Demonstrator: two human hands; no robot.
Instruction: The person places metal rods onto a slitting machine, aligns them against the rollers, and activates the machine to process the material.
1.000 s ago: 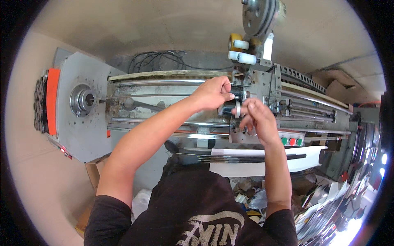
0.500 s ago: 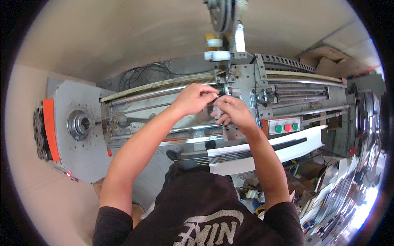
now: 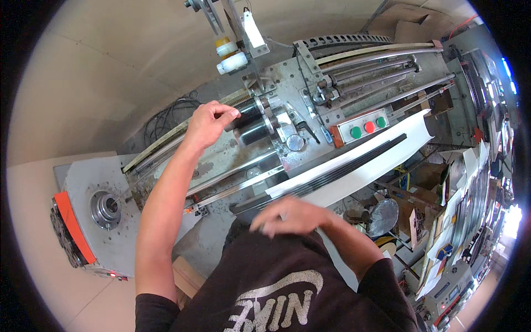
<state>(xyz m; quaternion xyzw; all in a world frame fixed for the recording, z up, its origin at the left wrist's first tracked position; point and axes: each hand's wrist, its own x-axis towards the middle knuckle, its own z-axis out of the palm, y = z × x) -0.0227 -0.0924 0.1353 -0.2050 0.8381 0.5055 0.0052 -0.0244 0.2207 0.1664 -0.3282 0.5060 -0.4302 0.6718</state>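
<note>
My left hand [image 3: 211, 126] is raised at the machine's carriage [image 3: 293, 119], its thumb and index finger pinched together beside the upper black roller [image 3: 250, 112]. Whatever lies in that pinch is too small to make out. A second black roller [image 3: 253, 134] sits just below the first. Smeared by motion, my right hand [image 3: 290, 216] hovers low in front of my shirt, close to the near end of a white curved trough [image 3: 354, 185]. Several thin dark rods [image 3: 359, 163] lie lengthwise in this trough. How the right fingers are held does not show.
A control box [image 3: 362, 127] with green and red buttons stands right of the carriage. Metal rails [image 3: 235, 174] run left to a round chuck [image 3: 105, 210] on a grey housing. White rollers [image 3: 232, 62] hang above. Cartons [image 3: 428, 185] and stacked strips [image 3: 462, 202] crowd the right.
My hands were together at the carriage; the right has swung down toward my body and the trough's near end. The left stays up by the rollers, still pinched. The whole view has tilted.
</note>
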